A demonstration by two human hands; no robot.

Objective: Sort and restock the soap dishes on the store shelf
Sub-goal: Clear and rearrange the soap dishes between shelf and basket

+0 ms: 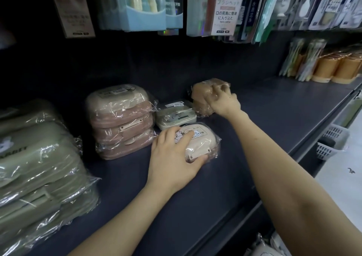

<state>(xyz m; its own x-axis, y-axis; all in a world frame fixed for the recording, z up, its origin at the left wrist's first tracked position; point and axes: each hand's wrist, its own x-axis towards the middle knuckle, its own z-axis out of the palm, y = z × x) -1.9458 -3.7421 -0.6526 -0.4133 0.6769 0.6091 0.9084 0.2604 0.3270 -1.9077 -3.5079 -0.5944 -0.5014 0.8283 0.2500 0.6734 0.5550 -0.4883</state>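
Packaged toothbrushes [223, 8] were hung overhead; orange cups [333, 69] were stood at far right, and a white basket [333, 138] was set on the floor [344, 193].

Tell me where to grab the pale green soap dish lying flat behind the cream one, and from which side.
Probably from above, across its front and back edges. The pale green soap dish lies flat, with the pink stack close on its left and the brown dish, gripped by the right hand, on its right. The cream dish under the left hand crowds the front.
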